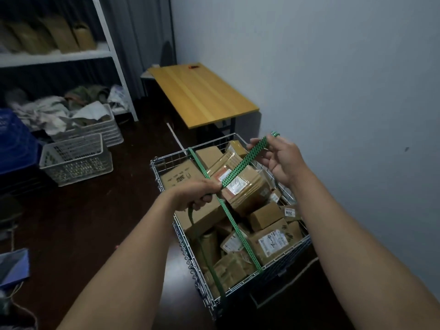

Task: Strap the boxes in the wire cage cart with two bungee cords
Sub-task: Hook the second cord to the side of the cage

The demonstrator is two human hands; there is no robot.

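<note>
Green perforated bungee cord (pixel 240 166) stretches between both hands: left hand (pixel 198 195) fisted around its 7 o'clock end, right hand (pixel 279 157) pinching its 1 o'clock end, above the wire cage cart (pixel 283 260) of cardboard boxes (pixel 264 216).

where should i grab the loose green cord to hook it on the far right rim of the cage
Grip the second bungee cord near its free end, just behind the tip, where the right hand pinches it now. Come from above and the right: the flat perforated strap lies stretched between both hands, so fingers across its width should steer it down to the cart rim.
</note>
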